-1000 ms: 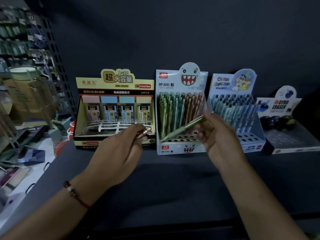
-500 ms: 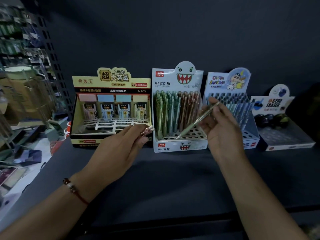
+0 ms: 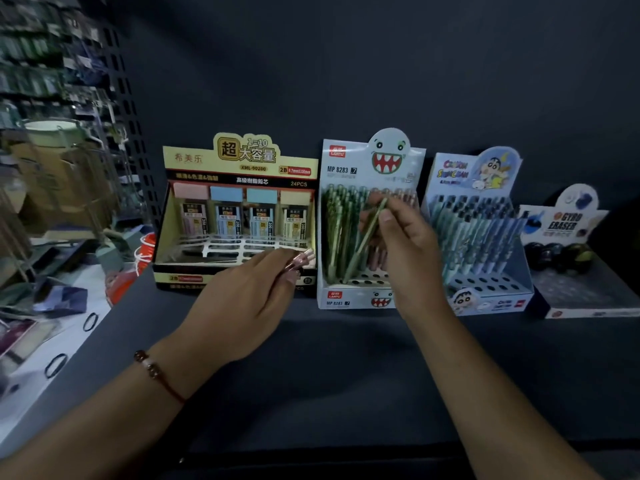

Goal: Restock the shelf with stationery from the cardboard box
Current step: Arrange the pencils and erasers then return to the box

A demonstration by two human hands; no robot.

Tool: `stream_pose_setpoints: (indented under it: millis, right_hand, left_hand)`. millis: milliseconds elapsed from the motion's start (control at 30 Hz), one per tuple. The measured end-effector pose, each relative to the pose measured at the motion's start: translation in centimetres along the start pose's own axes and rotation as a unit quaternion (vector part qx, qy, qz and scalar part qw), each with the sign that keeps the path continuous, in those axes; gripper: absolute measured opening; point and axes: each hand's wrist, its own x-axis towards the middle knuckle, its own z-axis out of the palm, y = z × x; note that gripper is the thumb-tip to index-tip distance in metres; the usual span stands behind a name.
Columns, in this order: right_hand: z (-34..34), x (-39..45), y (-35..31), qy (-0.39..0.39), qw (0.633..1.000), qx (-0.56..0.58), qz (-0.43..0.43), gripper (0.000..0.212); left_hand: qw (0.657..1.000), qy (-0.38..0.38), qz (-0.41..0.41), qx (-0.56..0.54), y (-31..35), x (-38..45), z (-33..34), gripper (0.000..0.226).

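Nearest the camera, two forearms reach over the dark shelf (image 3: 346, 368); the left wrist wears a beaded bracelet (image 3: 152, 370). The left hand (image 3: 242, 306) has its grip clamped on a small bunch of pink pens (image 3: 302, 259), their ends poking out past the fingertips, just in front of the yellow lead box (image 3: 239, 216). The right hand (image 3: 407, 244) pinches a green pen (image 3: 367, 237) between thumb and fingers, tilted, its lower tip down at the hole tray of the monster-face pen box (image 3: 367, 220). That box stands upright on the shelf, filled with green and pink pens. Beside it to the right stands a cartoon pen box (image 3: 481, 233), then an eraser box (image 3: 575, 258). At far left, blurred racks (image 3: 52, 98) of goods hang.
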Motion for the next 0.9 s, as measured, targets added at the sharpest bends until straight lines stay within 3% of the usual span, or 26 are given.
stream_pose_setpoints:
  millis: [433, 733, 900]
  right_hand:
    - [-0.2, -0.8, 1.2, -0.015, 0.987, -0.144, -0.071, 0.025]
    - [-0.1, -0.7, 1.9, -0.045, 0.978, -0.197, -0.058, 0.036]
    - [-0.1, -0.8, 2.1, -0.043, 0.982, -0.177, -0.045, 0.030]
  left_hand:
    - [1.000, -0.013, -0.001, -0.013, -0.6, 0.4, 0.1, 0.047]
    - [0.999, -0.025, -0.008, -0.029, -0.6, 0.2, 0.0, 0.052]
    - [0.999, -0.018, -0.005, -0.037, -0.6, 0.2, 0.1, 0.043]
